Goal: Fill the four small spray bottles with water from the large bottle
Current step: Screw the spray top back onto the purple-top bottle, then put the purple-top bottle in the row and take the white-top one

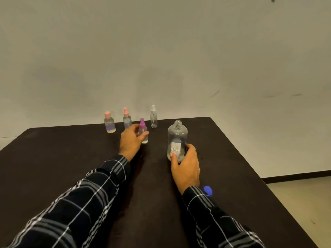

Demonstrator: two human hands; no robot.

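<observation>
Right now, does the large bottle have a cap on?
No, the large bottle shows a bare threaded neck; the right hand grips its base.

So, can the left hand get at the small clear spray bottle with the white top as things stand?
Probably not yet: the left hand grips the purple-capped small bottle. Once free, the white-topped clear spray bottle stands just beyond, with bare dark table between.

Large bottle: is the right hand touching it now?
Touching. The head view shows the right hand wrapped round the large bottle low down, thumb pressed on the label, fingers curled behind.
</observation>
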